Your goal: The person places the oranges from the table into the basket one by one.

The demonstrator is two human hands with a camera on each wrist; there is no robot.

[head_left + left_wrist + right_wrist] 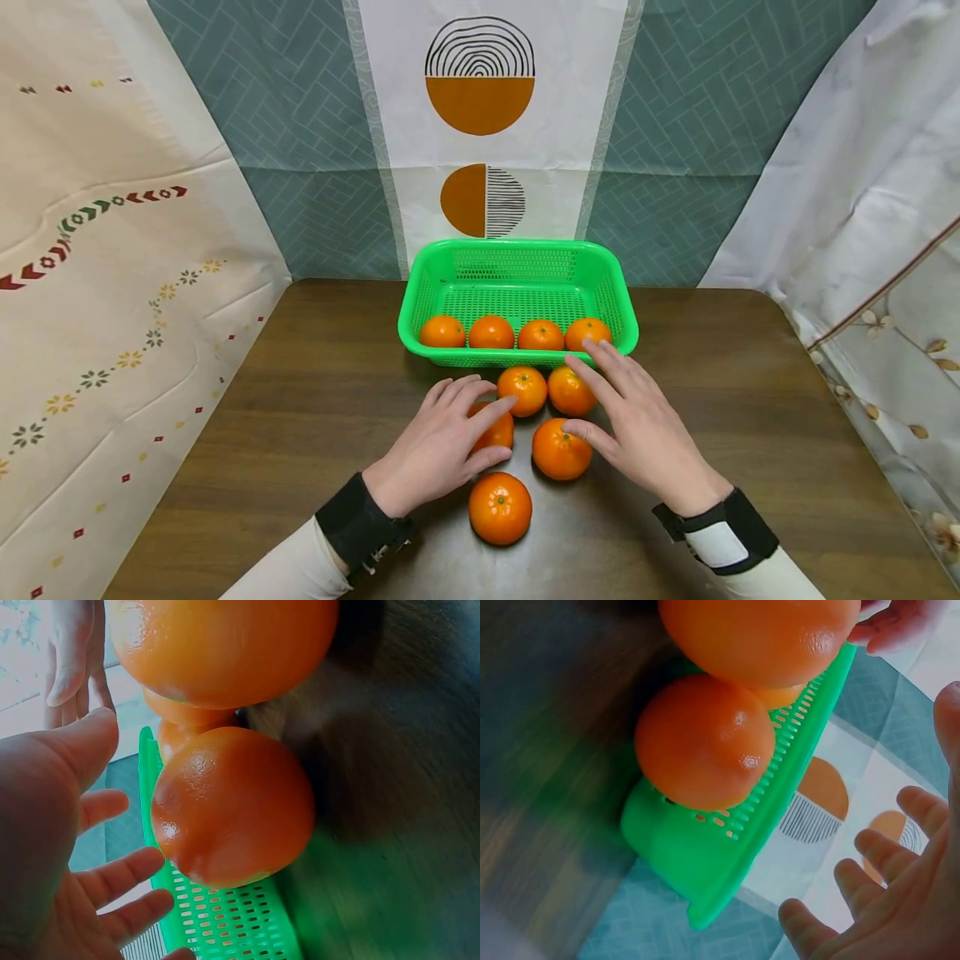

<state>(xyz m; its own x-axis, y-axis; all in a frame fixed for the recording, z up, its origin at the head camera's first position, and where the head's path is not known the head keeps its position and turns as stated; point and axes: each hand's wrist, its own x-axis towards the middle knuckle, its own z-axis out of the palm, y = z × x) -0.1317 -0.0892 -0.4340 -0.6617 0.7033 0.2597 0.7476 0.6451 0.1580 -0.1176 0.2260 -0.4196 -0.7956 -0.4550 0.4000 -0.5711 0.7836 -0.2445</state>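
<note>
My left hand point(444, 440), fingers spread, reaches over an orange point(500, 432) and partly covers it. In the left wrist view a gap shows between the palm and the nearest orange point(232, 810). On the other side, my right hand point(648, 429) hovers with fingers extended beside two more oranges, one at the front point(558, 454) and one near the basket point(570, 392). Its thumb overlaps the front one in the head view; contact there I cannot tell. The right wrist view shows those fingers apart from the orange point(705, 742). Neither hand holds anything.
A green perforated basket point(517, 358) stands at the table's back edge, with a row of several oranges point(491, 332) along its near side. Another orange point(522, 390) sits just before it, and one point(500, 508) lies nearest me. Patterned cloths hang behind the brown table point(337, 358).
</note>
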